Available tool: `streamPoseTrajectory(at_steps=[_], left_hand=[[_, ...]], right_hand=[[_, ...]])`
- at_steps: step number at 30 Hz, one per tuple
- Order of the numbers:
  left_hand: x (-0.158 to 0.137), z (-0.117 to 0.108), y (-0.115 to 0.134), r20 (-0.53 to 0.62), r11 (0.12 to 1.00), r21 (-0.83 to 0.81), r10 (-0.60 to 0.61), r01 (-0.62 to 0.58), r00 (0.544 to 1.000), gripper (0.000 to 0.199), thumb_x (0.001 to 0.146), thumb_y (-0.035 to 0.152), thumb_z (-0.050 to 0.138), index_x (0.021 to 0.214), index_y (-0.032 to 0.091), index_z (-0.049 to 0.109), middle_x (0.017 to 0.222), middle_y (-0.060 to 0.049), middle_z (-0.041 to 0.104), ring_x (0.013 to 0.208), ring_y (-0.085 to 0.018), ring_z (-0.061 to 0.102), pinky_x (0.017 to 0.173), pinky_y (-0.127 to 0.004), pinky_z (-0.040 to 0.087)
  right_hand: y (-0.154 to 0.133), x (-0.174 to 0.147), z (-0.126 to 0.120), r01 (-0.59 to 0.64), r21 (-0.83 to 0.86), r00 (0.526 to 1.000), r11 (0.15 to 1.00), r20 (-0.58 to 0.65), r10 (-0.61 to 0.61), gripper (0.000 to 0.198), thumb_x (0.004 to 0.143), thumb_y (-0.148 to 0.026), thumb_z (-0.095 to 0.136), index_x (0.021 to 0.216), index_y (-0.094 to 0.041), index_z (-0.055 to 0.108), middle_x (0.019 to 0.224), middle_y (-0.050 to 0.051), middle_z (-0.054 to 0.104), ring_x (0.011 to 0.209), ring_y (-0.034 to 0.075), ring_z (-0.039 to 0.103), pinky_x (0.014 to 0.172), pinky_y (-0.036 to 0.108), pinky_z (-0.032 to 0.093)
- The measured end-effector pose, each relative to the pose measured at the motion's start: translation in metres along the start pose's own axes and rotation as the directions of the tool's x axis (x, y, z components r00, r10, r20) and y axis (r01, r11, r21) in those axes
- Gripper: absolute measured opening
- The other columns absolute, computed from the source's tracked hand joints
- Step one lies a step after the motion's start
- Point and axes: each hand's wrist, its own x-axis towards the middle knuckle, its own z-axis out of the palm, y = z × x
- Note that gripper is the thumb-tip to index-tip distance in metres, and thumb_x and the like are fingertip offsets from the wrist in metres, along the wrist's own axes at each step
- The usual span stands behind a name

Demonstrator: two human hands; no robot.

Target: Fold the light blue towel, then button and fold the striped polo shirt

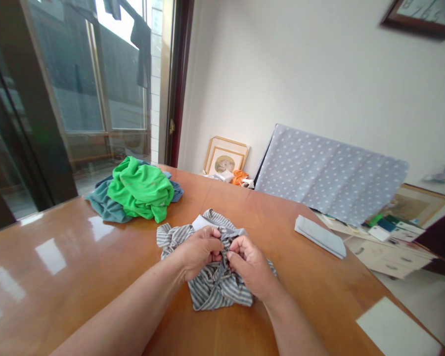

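Note:
A grey-and-white striped shirt (222, 291) lies crumpled on the wooden table in front of me, its pale collar lining (199, 223) facing up. My left hand (203, 247) pinches the dark front strip of the shirt just below the collar. Close beside it, my right hand (247, 259) pinches the same strip from the other side, thumb and forefinger together. The fingertips of both hands almost meet, and whatever small part of the cloth sits between them is partly hidden.
On the table (107, 287), a bright green garment (141, 188) lies on a heap of blue-green clothes (109, 202) at the far left. A folded light-grey cloth (320, 236) rests at the right, and a pale sheet (398, 326) near the right edge. Behind stands a dotted blue cover (326, 173).

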Motion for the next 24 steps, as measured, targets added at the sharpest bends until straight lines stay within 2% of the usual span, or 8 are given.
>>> streamPoseTrajectory(at_steps=[5, 10, 13, 17, 19, 21, 24], left_hand=[[0.001, 0.001, -0.003, 0.018, 1.0, 0.005, 0.013, -0.014, 1.0, 0.033, 0.063, 0.013, 0.065, 0.09, 0.022, 0.047, 0.06, 0.009, 0.052, 0.051, -0.008, 0.051, 0.054, -0.021, 0.038], [0.004, 0.002, -0.009, 0.018, 0.982, 0.115, 0.15, -0.151, 0.988, 0.033, 0.065, 0.012, 0.061, 0.094, 0.021, 0.047, 0.06, 0.01, 0.049, 0.053, -0.008, 0.047, 0.054, -0.021, 0.033], [0.007, 0.002, -0.014, 0.068, 0.962, 0.165, 0.21, -0.218, 0.975, 0.035, 0.065, 0.008, 0.058, 0.095, 0.021, 0.045, 0.061, 0.011, 0.048, 0.053, -0.007, 0.044, 0.053, -0.021, 0.029], [0.009, 0.0, -0.017, 0.16, 0.871, 0.336, 0.321, -0.358, 0.933, 0.035, 0.065, 0.003, 0.054, 0.094, 0.022, 0.045, 0.063, 0.01, 0.048, 0.056, -0.008, 0.044, 0.055, -0.022, 0.029], [0.009, -0.001, -0.017, 0.192, 0.814, 0.413, 0.361, -0.409, 0.913, 0.034, 0.067, 0.001, 0.051, 0.093, 0.022, 0.045, 0.063, 0.01, 0.048, 0.058, -0.009, 0.044, 0.057, -0.023, 0.031], [0.009, -0.002, -0.017, 0.196, 0.786, 0.451, 0.374, -0.422, 0.906, 0.034, 0.067, 0.0, 0.049, 0.093, 0.022, 0.044, 0.063, 0.01, 0.046, 0.058, -0.009, 0.043, 0.057, -0.023, 0.03], [0.01, -0.003, -0.016, 0.186, 0.774, 0.473, 0.38, -0.421, 0.906, 0.035, 0.066, 0.0, 0.05, 0.092, 0.022, 0.044, 0.062, 0.01, 0.044, 0.057, -0.009, 0.042, 0.056, -0.024, 0.029]], right_hand=[[0.0, 0.001, -0.001, -0.023, 0.002, 1.0, 1.0, -0.003, 0.023, 0.012, 0.084, -0.031, 0.059, 0.085, -0.023, 0.05, 0.066, -0.006, 0.053, 0.06, 0.013, 0.05, 0.056, 0.025, 0.04], [0.003, 0.002, -0.003, -0.021, -0.043, 0.999, 0.999, -0.035, 0.019, 0.014, 0.086, -0.034, 0.059, 0.082, -0.023, 0.052, 0.065, -0.006, 0.052, 0.058, 0.012, 0.049, 0.055, 0.024, 0.039], [0.005, 0.002, -0.003, -0.088, -0.06, 0.993, 0.994, -0.079, 0.083, 0.02, 0.087, -0.04, 0.059, 0.079, -0.022, 0.053, 0.061, -0.005, 0.054, 0.053, 0.012, 0.05, 0.05, 0.023, 0.039], [0.004, 0.002, -0.002, -0.261, 0.143, 0.958, 0.955, -0.082, 0.274, 0.025, 0.082, -0.044, 0.064, 0.08, -0.021, 0.056, 0.061, -0.005, 0.058, 0.046, 0.009, 0.048, 0.041, 0.019, 0.031], [0.003, 0.002, -0.002, -0.307, 0.259, 0.941, 0.916, -0.058, 0.332, 0.027, 0.079, -0.044, 0.067, 0.08, -0.02, 0.056, 0.06, -0.005, 0.059, 0.043, 0.008, 0.045, 0.038, 0.018, 0.028], [0.002, 0.001, -0.003, -0.315, 0.312, 0.936, 0.896, -0.056, 0.348, 0.027, 0.079, -0.044, 0.067, 0.08, -0.019, 0.057, 0.06, -0.004, 0.059, 0.042, 0.007, 0.044, 0.038, 0.019, 0.028], [0.0, 0.001, -0.004, -0.263, 0.293, 0.942, 0.919, -0.128, 0.31, 0.025, 0.082, -0.043, 0.064, 0.081, -0.019, 0.058, 0.062, -0.003, 0.059, 0.044, 0.008, 0.044, 0.039, 0.019, 0.03]])
